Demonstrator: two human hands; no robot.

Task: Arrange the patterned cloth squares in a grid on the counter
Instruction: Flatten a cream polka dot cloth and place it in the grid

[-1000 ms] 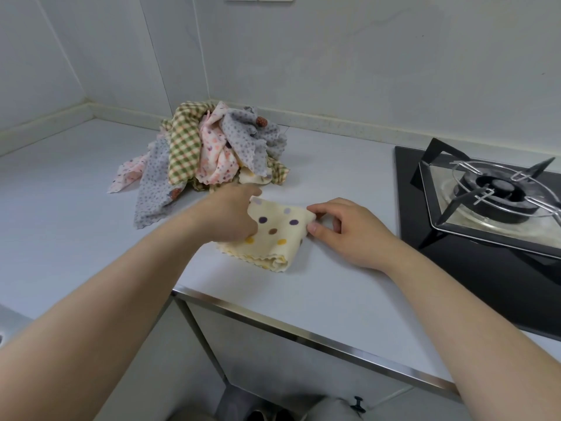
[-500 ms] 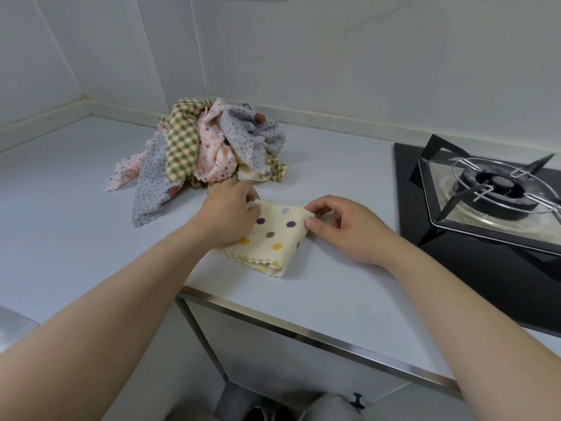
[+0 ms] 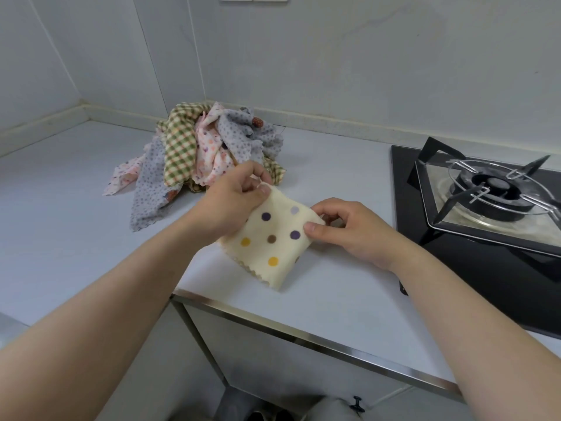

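- The cream, polka-dotted cloth square with pinked edges [image 3: 273,241] sits near the front rim of the pale grey tabletop [image 3: 60,192]. Its far edge is lifted and its near end, at 6 o'clock, rests doubled on the surface.
- The left hand [image 3: 233,205] has a narrow grip, thumb and fingertips pinching the cloth's 11 o'clock corner.
- The right hand [image 3: 349,229] also has a narrow grip, thumb on top, holding the 2 o'clock corner.
- The heap of mixed patterned cloths (green check, pink floral, grey dotted) [image 3: 197,150] lies at 11 o'clock from the held square, close behind the left hand. The black glass gas hob [image 3: 485,189] is at 3 o'clock.
- The step in hand looks like opening this square out. To do it well, draw the two corners apart and towards 12 o'clock so the folded layer peels free, then lay it down taut and smooth it from the centre.
- Keep it square to the tabletop's front rim, well apart from the hob, with room left for neighbours in the grid.
- Against the earlier picture: then the cloth lay flat and folded with the left hand resting knuckles-down on it. Now the left hand has shifted to the far corner and raised that edge, while the right hand keeps its pinch.
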